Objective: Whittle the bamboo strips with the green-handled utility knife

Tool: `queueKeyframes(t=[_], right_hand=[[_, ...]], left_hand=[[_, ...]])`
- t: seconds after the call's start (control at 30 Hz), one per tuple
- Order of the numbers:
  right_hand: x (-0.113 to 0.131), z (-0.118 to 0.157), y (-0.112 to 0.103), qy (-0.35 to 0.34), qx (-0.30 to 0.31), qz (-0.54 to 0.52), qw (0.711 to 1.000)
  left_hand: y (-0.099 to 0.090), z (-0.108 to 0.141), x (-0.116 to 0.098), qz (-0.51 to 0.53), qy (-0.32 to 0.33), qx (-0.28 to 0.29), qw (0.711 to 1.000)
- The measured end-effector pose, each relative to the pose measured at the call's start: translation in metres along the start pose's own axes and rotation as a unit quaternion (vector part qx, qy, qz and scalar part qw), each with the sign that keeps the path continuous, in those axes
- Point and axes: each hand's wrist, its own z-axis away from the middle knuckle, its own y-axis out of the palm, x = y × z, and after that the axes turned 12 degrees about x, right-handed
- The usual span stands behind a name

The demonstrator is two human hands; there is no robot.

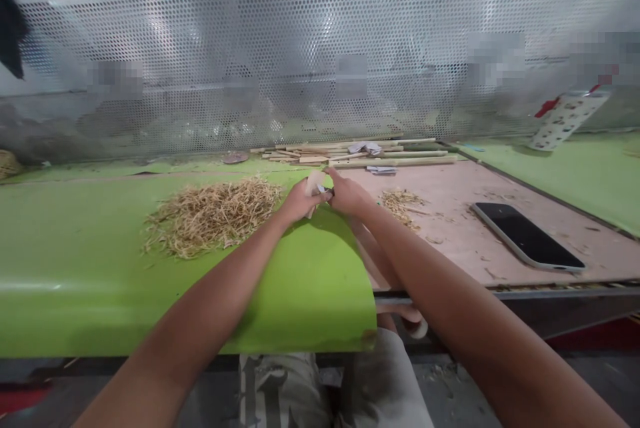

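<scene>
Left hand (300,201): fingers and thumb clamped on a pale strip (314,183). Right hand (350,195) meets it, fingers curled at a small dark piece (329,195); can't tell if it's gripping that or the strip. Strip sits between the two hands, over the green sheet (305,275) near its right edge. Can't tell if it touches the surface.

Just left of the left hand: big heap of straw-coloured shreds (215,218) on the green. Right of the right hand: smaller shred pile (400,205) on a pinkish board (450,215), loose bits scattered round it. Phone (527,235) further right, near the board's front edge.

Behind the hands: row of thin sticks (420,161) lying crosswise, crumpled paper (365,147) on top. Perforated metal panel (310,35) closes off the back. Patterned cup (570,120) appears tilted at back right, on a second green surface (555,171).

Edges: green sheet curves down at the front over the lap; its right end is rounded, overlapping the board. Room to move: widest on the green left of the heap; right side is tighter, small pile to phone.
</scene>
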Motion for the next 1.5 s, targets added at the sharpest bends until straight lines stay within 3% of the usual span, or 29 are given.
queueKeyframes(t=[0.2,0.6,0.93,1.03,1.13,1.5], right_hand=[[-0.003,0.0,0.001,-0.012,0.013,0.012,1.0],[0.015,0.005,-0.006,0.079,-0.019,0.034,0.996],[0.002,0.0,-0.002,0.11,-0.048,-0.034,0.992],[-0.001,-0.001,0.0,0.052,-0.025,-0.036,0.998],[-0.002,-0.001,0.002,-0.018,0.008,-0.027,0.999],[-0.002,0.001,-0.002,0.013,0.009,0.012,1.0]], left_hand=[[-0.004,0.0,0.003,-0.035,0.012,0.033,0.999],[0.002,0.004,-0.006,-0.076,-0.018,-0.022,0.997],[0.0,0.003,-0.007,-0.047,-0.062,-0.049,0.996],[-0.003,0.002,-0.005,-0.003,-0.095,-0.023,0.995],[-0.006,0.003,-0.003,0.013,-0.086,-0.002,0.996],[-0.004,0.007,-0.009,0.017,-0.033,0.08,0.996]])
